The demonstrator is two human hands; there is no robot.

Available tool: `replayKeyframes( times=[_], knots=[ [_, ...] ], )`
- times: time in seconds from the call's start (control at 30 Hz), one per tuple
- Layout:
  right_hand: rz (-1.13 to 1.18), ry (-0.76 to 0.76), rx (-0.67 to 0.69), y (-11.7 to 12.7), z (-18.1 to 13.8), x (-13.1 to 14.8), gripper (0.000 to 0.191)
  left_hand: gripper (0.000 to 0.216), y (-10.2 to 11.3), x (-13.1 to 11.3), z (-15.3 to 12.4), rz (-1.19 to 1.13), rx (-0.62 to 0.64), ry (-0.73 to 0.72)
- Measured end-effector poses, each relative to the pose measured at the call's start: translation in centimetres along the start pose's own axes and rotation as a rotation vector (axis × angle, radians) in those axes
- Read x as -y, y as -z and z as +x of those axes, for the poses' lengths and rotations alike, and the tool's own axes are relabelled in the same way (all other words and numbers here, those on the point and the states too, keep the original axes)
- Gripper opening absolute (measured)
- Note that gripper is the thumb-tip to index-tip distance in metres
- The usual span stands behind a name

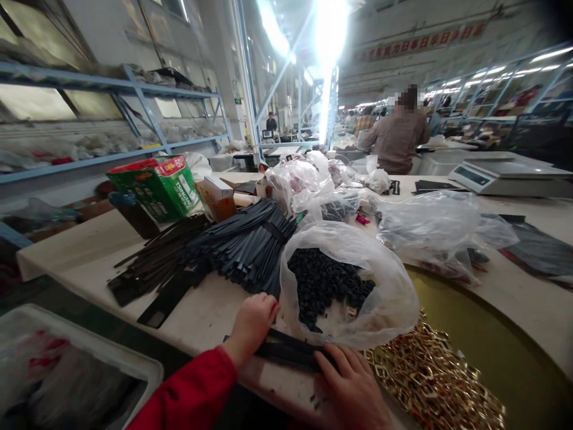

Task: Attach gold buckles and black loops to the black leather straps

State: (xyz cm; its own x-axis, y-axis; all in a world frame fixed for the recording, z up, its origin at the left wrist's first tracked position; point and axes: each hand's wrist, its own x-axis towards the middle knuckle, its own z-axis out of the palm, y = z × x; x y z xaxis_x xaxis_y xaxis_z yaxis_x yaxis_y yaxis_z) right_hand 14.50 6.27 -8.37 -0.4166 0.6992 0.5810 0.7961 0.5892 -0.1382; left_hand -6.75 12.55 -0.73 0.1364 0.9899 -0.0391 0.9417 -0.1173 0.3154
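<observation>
at the far left a grey tray (96, 358) sat below the table edge (67, 272), with a dark gap between the two. on the table's left part a green carton (154, 188) stood behind a fanned heap of long black strips (224, 248), whose loose ends reached nearly to the front edge, leaving only a narrow bare band of tabletop there. the left hand (253, 325), in a red sleeve, was curled over the left end of a short stack of black strips (290, 353) lying along the near edge. just behind it and touching it, an open plastic bag (389, 298) of small black pieces crowded the hands. the right hand (353, 388) lay over the stack's right end, fingers stretched and pressing down; whether its thumb closed underneath could not be told. right of it a pile of gold chain (430, 382) spilled onto a brass-coloured round surface (478, 334), mostly bare. farther back right, clear bags (439, 227), a scale (505, 173) and a seated person (396, 140).
</observation>
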Motion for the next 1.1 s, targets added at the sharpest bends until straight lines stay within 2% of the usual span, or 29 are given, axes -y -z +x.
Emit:
replayKeyframes(
  times=[0.13,0.27,0.37,0.47,0.57,0.67,0.77,0.83,0.9,0.97,1.0,1.03,1.07,1.1],
  knots=[
    [-0.016,-0.001,0.018,0.3,-0.1,-0.1,0.026,0.015,0.1,1.9,2.7,-0.067,0.013,0.179],
    [0.002,-0.047,0.005,0.7,-0.1,0.3,0.026,0.019,-0.3,2.8,3.7,-0.239,0.048,0.268],
    [0.015,-0.078,-0.008,0.9,0.0,0.7,0.025,0.026,1.0,3.2,3.8,-0.430,0.024,0.311],
    [0.001,-0.072,-0.008,1.0,0.0,0.8,0.026,0.021,3.4,2.8,3.2,-0.672,-0.047,0.330],
    [-0.017,-0.064,0.000,1.1,0.0,0.9,0.026,0.015,5.5,1.2,1.6,-0.909,-0.098,0.324],
    [0.067,-0.109,-0.013,1.9,0.1,1.2,0.028,0.018,6.1,-1.4,-1.4,-1.085,-0.100,0.310],
    [0.383,-0.319,-0.029,3.5,0.7,1.9,0.036,0.025,4.3,-4.1,-5.4,-1.221,-0.055,0.308],
    [0.679,-0.506,0.024,4.5,1.1,2.4,0.031,0.029,2.1,-5.6,-8.3,-1.405,-0.017,0.360],
    [0.926,-0.630,0.118,5.2,1.5,2.4,0.032,0.032,0.0,-6.5,-10.9,-1.479,0.000,0.390],
    [1.049,-0.674,0.207,5.6,1.7,2.1,0.034,0.038,-1.3,-7.0,-12.7,-1.395,0.188,0.369],
    [1.068,-0.672,0.242,5.7,1.7,1.9,0.033,0.042,-1.4,-7.0,-13.1,-1.279,0.275,0.278],
    [1.070,-0.655,0.276,5.9,1.7,1.6,0.033,0.042,-1.1,-7.0,-13.2,-1.124,0.310,0.133],
    [1.064,-0.626,0.308,6.1,1.8,1.4,0.032,0.037,-0.6,-7.0,-13.0,-0.951,0.254,-0.016],
    [1.053,-0.589,0.336,6.2,1.9,1.3,0.030,0.030,0.0,-6.9,-12.5,-0.799,0.127,-0.104]
  ],
)
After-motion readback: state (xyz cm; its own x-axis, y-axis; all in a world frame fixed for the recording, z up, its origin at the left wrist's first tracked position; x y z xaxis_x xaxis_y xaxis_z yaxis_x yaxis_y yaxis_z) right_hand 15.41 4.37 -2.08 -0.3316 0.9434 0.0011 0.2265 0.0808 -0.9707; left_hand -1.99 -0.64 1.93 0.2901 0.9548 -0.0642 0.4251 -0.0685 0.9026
